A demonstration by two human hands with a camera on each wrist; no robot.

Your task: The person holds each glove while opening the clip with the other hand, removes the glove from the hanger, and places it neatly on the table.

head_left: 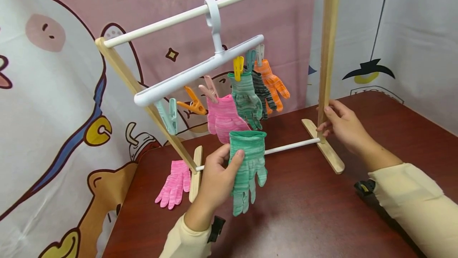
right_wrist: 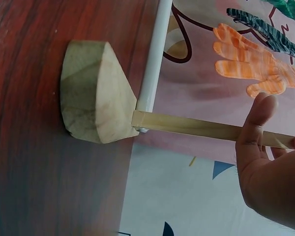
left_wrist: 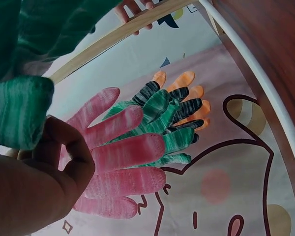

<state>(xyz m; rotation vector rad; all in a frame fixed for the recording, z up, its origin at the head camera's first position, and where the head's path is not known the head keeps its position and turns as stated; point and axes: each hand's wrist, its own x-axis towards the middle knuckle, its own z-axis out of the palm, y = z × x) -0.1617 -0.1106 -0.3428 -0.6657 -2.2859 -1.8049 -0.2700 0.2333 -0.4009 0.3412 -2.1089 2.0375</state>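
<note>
Standing on red-brn tbl [head_left: 293,214] by cartoon backdrop [head_left: 279,31]: rack [head_left: 327,59].

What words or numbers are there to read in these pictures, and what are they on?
None that I can read for sure.
White backdrop, below the black hat shape: a bit of lettering, cut off by the table, too small to read.
Green glove in the left hand, and hanger: no text that I can see.
</note>
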